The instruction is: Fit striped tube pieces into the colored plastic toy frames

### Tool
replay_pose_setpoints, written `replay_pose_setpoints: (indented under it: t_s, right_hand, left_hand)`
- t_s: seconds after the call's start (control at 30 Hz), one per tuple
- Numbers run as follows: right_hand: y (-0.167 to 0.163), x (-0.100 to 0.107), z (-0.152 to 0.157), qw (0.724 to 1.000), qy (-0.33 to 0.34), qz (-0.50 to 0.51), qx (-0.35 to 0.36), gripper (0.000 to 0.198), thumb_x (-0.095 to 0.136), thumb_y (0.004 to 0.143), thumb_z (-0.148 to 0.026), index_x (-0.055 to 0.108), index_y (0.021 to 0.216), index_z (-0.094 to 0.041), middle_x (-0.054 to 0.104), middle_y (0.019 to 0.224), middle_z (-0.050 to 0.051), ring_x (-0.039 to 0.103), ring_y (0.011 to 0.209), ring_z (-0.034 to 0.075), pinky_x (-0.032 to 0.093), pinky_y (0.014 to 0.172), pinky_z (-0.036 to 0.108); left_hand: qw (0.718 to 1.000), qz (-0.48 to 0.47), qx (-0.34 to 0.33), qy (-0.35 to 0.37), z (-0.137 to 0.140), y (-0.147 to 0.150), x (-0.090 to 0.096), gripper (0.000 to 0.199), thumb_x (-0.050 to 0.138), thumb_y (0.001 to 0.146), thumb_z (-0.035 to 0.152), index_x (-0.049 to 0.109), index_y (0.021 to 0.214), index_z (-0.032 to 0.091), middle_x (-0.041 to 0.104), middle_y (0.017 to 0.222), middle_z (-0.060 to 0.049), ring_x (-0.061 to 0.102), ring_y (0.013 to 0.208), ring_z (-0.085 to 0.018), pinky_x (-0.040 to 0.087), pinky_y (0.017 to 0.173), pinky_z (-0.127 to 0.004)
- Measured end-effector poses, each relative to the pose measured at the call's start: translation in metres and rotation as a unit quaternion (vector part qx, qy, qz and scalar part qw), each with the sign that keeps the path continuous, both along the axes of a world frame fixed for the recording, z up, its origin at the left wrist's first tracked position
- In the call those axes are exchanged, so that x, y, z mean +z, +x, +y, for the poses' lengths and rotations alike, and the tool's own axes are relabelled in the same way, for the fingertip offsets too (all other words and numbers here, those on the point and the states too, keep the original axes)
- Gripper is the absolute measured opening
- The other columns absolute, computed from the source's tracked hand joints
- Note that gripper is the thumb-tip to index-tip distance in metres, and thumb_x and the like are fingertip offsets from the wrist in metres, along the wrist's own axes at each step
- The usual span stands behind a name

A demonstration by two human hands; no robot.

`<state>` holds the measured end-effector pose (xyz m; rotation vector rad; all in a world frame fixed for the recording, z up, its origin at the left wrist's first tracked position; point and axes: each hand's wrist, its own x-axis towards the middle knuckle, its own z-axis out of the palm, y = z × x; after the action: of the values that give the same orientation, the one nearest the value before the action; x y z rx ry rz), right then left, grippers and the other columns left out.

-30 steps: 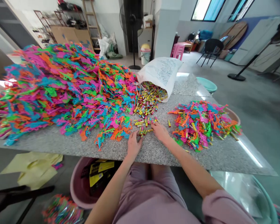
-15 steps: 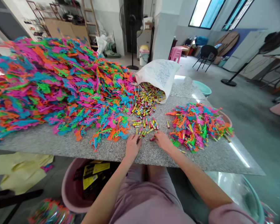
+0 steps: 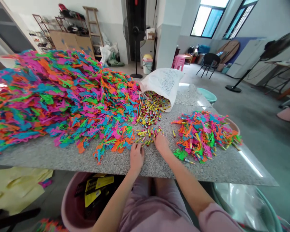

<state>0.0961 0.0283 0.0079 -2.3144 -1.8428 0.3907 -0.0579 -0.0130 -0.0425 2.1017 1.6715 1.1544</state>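
Observation:
My left hand (image 3: 137,158) rests on the stone tabletop with its fingers curled down. Its fingertips are at the near edge of some loose small printed tubes (image 3: 148,132), yellow with red ends. Whatever they pinch is hidden. My right hand (image 3: 161,144) reaches over the right side of these tubes, fingers bent together and touching them; its grip is also hidden. Behind, more tubes spill out of a white sack (image 3: 163,82). Left of my hands lies a big heap of flat plastic toy pieces (image 3: 87,93) in pink, blue, orange and green.
A smaller pile of plastic pieces with tubes among them (image 3: 203,135) lies on the right of the stone table (image 3: 70,161). Below the front edge stand a pink tub (image 3: 67,196) with black and yellow packets and a green tub (image 3: 268,206). Standing fans (image 3: 135,51) are farther back.
My right hand has moved forward and left, from the table beside the loose tubes onto them. My left hand stays at nearly the same spot. The camera view has tilted up slightly.

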Motion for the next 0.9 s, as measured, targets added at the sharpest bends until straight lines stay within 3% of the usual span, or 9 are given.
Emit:
replay_pose_setpoints:
  t_s: [0.13,0.3,0.43,0.53,0.63,0.73,0.9]
  right_hand:
    - [0.000,-0.004,0.010,0.999,-0.018,-0.012,0.040,0.034,0.053,0.086,-0.023,0.049,0.118,-0.012,0.067,0.098,0.017,0.067,0.091,0.025,0.048,0.073,0.031]
    - [0.005,-0.013,-0.004,0.986,0.006,-0.029,0.162,0.031,0.049,0.085,-0.013,0.050,0.116,-0.008,0.059,0.114,0.019,0.059,0.107,0.025,0.047,0.085,0.033]
    - [0.010,-0.008,-0.009,0.949,0.025,-0.025,0.314,0.027,0.041,0.089,-0.008,0.053,0.113,-0.015,0.056,0.118,0.013,0.050,0.117,0.021,0.041,0.099,0.033]
    - [0.012,-0.004,-0.001,0.920,0.026,-0.014,0.391,0.022,0.043,0.089,-0.009,0.058,0.102,-0.018,0.057,0.113,0.010,0.051,0.115,0.020,0.041,0.098,0.032]
    - [0.012,-0.006,0.006,0.915,0.029,-0.003,0.402,0.016,0.047,0.086,-0.009,0.057,0.095,-0.017,0.057,0.109,0.011,0.053,0.110,0.022,0.044,0.093,0.033]
    - [0.012,-0.013,0.005,0.930,0.034,0.013,0.366,0.015,0.049,0.085,-0.013,0.055,0.098,-0.015,0.058,0.105,0.012,0.057,0.098,0.022,0.046,0.083,0.033]
    - [0.012,-0.019,-0.009,0.950,0.047,0.060,0.303,0.023,0.046,0.084,-0.013,0.049,0.107,-0.015,0.061,0.102,0.010,0.058,0.095,0.019,0.043,0.078,0.028]
  left_hand:
    - [1.000,0.008,-0.001,-0.006,0.000,0.000,-0.002,0.024,0.046,0.086,0.013,0.060,0.104,0.018,0.057,0.096,-0.009,0.056,0.092,-0.024,0.048,0.085,-0.040]
    - [1.000,-0.020,0.013,-0.012,0.000,0.000,-0.002,0.022,0.049,0.085,0.012,0.060,0.104,0.016,0.058,0.095,-0.009,0.057,0.090,-0.023,0.049,0.084,-0.039]
    - [0.999,-0.050,0.013,-0.008,0.001,0.000,0.000,0.023,0.049,0.085,0.011,0.061,0.103,0.016,0.057,0.095,-0.009,0.057,0.089,-0.020,0.050,0.084,-0.037]
    - [0.999,-0.042,0.007,-0.004,-0.001,0.000,-0.001,0.024,0.046,0.086,0.010,0.062,0.104,0.015,0.056,0.095,-0.009,0.057,0.089,-0.020,0.050,0.084,-0.037]
    - [0.999,-0.047,0.019,0.004,-0.004,-0.001,-0.004,0.029,0.042,0.088,0.008,0.062,0.108,0.014,0.055,0.096,-0.009,0.058,0.088,-0.019,0.051,0.083,-0.035]
    - [0.998,-0.065,0.016,0.013,-0.003,-0.003,-0.004,0.032,0.041,0.087,0.005,0.064,0.107,0.015,0.056,0.095,-0.008,0.058,0.086,-0.017,0.051,0.081,-0.033]
    - [0.992,-0.097,-0.068,-0.035,0.021,0.000,0.012,0.025,0.050,0.082,0.006,0.070,0.092,0.018,0.065,0.090,-0.007,0.063,0.085,-0.018,0.052,0.081,-0.034]
